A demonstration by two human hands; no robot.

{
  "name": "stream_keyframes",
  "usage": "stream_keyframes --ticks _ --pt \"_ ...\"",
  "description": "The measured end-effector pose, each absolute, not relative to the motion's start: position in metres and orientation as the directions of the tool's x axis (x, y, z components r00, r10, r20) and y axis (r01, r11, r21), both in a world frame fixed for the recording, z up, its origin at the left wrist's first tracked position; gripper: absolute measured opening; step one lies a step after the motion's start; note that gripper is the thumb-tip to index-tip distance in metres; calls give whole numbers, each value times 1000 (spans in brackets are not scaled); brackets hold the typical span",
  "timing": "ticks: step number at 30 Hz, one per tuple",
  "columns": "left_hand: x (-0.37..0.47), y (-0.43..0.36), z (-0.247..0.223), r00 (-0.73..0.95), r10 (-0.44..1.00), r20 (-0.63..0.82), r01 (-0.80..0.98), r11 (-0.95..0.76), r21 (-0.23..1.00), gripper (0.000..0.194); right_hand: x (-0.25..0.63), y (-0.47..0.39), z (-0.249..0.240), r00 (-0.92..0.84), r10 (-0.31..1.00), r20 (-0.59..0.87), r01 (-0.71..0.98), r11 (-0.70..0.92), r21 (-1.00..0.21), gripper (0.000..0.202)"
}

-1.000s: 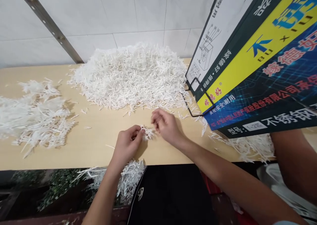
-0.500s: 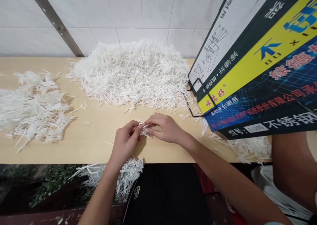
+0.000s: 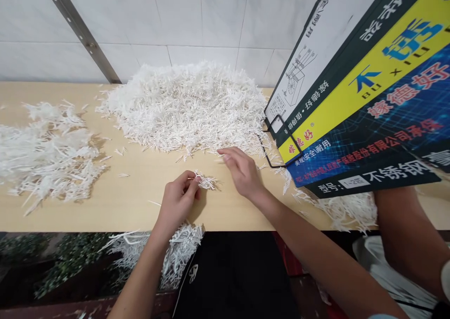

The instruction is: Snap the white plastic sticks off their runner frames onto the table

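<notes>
My left hand pinches a small bunch of white strips just above the wooden board, the strips sticking out to the right of its fingertips. My right hand is apart from that bunch, near the front edge of the large heap of white pieces. Its thumb and forefinger lie close together; whether a tiny piece is between them cannot be made out.
A second white pile lies at the left of the board. A big printed box by a black wire stand juts in at the right. Behind it show a person's arm and more strips. White strands rest on my lap.
My right hand has left the bunch and moved right and slightly up toward the heap. My left hand stays in place with the bunch. The box has shifted slightly left in view.
</notes>
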State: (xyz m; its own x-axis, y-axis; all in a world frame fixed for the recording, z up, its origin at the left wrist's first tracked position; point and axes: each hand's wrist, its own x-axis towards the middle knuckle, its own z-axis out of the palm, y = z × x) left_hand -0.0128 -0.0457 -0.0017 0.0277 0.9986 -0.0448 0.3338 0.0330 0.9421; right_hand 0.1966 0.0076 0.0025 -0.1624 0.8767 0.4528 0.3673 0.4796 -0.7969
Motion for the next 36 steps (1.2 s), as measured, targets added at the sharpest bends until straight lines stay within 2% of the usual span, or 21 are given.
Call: stream_keyframes --ticks 5,7,9,11,13,15,17,18,19,21,24,26,28,31,33,36 --pt "-12 -46 -1 22 999 -40 260 33 965 26 186 -5 3 -509 682 525 364 723 -586 29" --pt "-11 -47 1 9 999 -41 289 37 957 26 182 -8 0 -537 653 534 392 754 -527 30" --pt "-11 -47 2 18 999 -36 328 28 944 28 178 -9 -3 -504 676 538 422 736 -529 25" --pt "-10 -46 3 44 999 -27 352 10 936 30 176 -8 -5 -424 737 527 403 674 -619 24" --pt "-9 -46 4 55 998 -24 378 2 926 32 176 -5 -5 -285 823 491 311 564 -765 27" --pt "-9 -47 4 50 998 -24 417 1 909 33 180 2 -7 -29 906 422 149 422 -894 28" --pt "-10 -48 4 52 998 -30 436 4 900 33 186 10 -8 219 926 308 -16 319 -948 26" --pt "-10 -48 4 52 998 -33 429 8 903 33 188 13 -8 271 926 263 -53 287 -956 26" --pt "-10 -49 3 49 998 -37 410 13 912 33 190 15 -8 257 934 248 -39 266 -963 28" --pt "-11 -49 2 41 998 -40 368 22 929 33 190 16 -6 100 957 273 129 259 -957 34" --pt "-11 -48 1 50 998 -39 339 20 941 33 186 10 -1 -87 940 331 440 334 -833 39" --pt "-11 -48 1 58 998 -33 332 12 943 33 183 7 2 -122 921 370 536 374 -757 30" --pt "-11 -48 0 55 998 -22 326 3 946 33 183 5 4 -112 909 401 552 392 -736 15" --pt "-12 -48 -1 43 999 -14 298 1 954 33 187 1 5 -131 884 448 496 450 -743 20" --pt "-12 -48 -2 48 999 -20 268 7 964 31 190 -1 5 -270 835 479 424 550 -720 25" --pt "-14 -46 -5 70 997 -36 240 18 971 27 191 -4 1 -518 694 500 333 702 -630 30"
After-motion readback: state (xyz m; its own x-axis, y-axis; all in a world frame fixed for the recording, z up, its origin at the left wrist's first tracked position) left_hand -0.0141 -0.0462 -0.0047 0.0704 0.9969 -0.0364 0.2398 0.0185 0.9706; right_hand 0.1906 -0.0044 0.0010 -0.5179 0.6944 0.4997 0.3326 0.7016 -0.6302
